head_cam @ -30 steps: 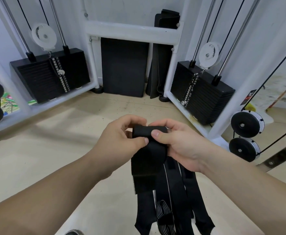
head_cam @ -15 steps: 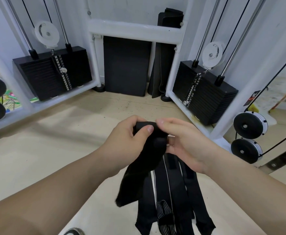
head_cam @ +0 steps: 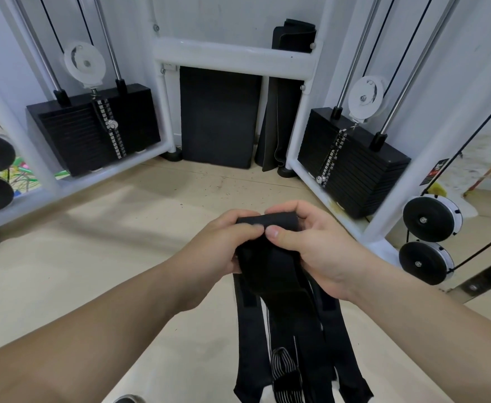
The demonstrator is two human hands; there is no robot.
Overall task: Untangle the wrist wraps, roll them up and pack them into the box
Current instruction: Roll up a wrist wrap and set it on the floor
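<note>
Both hands (head_cam: 270, 242) around wrist wraps (head_cam: 276, 292)

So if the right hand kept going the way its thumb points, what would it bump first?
The left hand. The right hand grips the black wrist wrap with its thumb aimed at the left thumb, and the tips look nearly touching, though depth is unclear.

Far edge of floor (head_cam: 122, 242), left to right: left weight stack (head_cam: 93, 132), pad (head_cam: 218, 117), mat (head_cam: 279, 112), right weight stack (head_cam: 351, 167). In front: wrist wraps (head_cam: 270, 274).
</note>
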